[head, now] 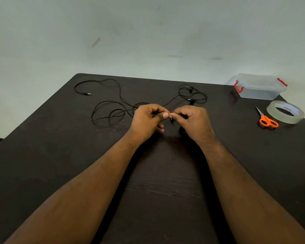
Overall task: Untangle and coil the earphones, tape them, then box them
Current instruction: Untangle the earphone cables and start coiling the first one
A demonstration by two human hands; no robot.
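Head view — black earphones (pixel 113 110), tangled.

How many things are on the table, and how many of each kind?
Black wired earphones, cable spread in loops: 1
Clear plastic box with red latches: 1
Roll of clear tape: 1
Orange-handled scissors: 1
Total: 4 things on the dark table.
The left hand and right hand both pinch the cable.

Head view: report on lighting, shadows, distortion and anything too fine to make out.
Head view: soft, even light, no harsh glare; faint shadows under the left hand and right hand; wide-angle lens bows the table edges; the thin earphone cable nearly vanishes against the dark tabletop, so the pinch point is unclear.
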